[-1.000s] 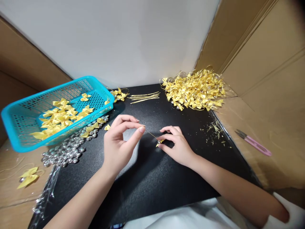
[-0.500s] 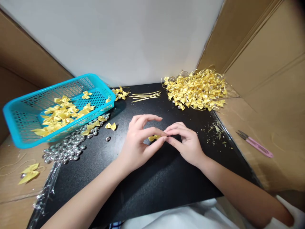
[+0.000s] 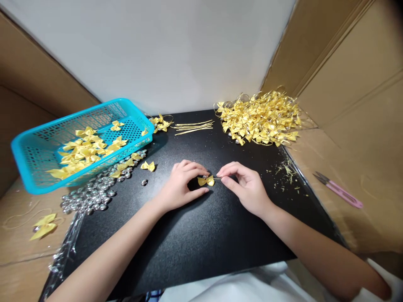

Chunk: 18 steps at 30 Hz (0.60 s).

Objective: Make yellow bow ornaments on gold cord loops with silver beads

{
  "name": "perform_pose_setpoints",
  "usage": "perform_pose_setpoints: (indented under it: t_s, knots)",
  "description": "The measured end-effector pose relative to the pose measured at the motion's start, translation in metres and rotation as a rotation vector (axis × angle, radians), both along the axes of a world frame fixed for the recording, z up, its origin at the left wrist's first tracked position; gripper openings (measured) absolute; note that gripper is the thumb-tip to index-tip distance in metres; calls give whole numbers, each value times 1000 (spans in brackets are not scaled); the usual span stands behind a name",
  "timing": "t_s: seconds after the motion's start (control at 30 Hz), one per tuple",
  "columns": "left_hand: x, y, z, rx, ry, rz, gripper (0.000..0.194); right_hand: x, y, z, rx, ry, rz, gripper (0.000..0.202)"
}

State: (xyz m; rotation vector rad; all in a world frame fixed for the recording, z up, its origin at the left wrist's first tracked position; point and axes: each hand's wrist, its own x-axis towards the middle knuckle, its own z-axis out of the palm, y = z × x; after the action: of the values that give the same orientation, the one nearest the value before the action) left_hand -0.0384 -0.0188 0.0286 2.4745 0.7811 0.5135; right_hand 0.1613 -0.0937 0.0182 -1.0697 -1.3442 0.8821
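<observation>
A yellow ribbon bow [image 3: 206, 180] lies on the black table between my hands, a small silver bell showing at its upper edge. My left hand [image 3: 182, 184] rests on the table just left of the bow, thumb and fingers apart in an open curve; its fingertips come close to the bell, and whether they touch it I cannot tell. On the right, a thin gold cord [image 3: 218, 179] runs out from the bow into the pinched thumb and fingers of my right hand [image 3: 247, 186]. Left of my left hand lie another yellow bow [image 3: 147, 166] and a loose silver bell [image 3: 144, 182].
A blue basket [image 3: 23, 167] of yellow bows stands at the left, beside a heap of silver bells [image 3: 91, 195]. Gold cords [image 3: 193, 126] lie at the back. A pile of corded bows [image 3: 258, 119] fills the back right. Pink-handled thread snips [image 3: 340, 191] lie on cardboard at the right.
My left hand has lowered to the table and parted from the right fingers. The right fingertips now show the gold cord stretched to the bow, which has come into fuller view.
</observation>
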Motion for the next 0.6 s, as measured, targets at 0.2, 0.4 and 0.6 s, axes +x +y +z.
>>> perform_pose_setpoints:
  t_s: [0.2,0.4,0.6]
  knots:
    - [4,1,-18,-11,28,9,17,2,1,-1,-1,53,19,6]
    - [3,0,-22,-7,-6,7,15,4,1,2,-27,135,23,6]
    - [0,-2,-24,20,-96,5,15,4,0,7,-80,220,-22,5]
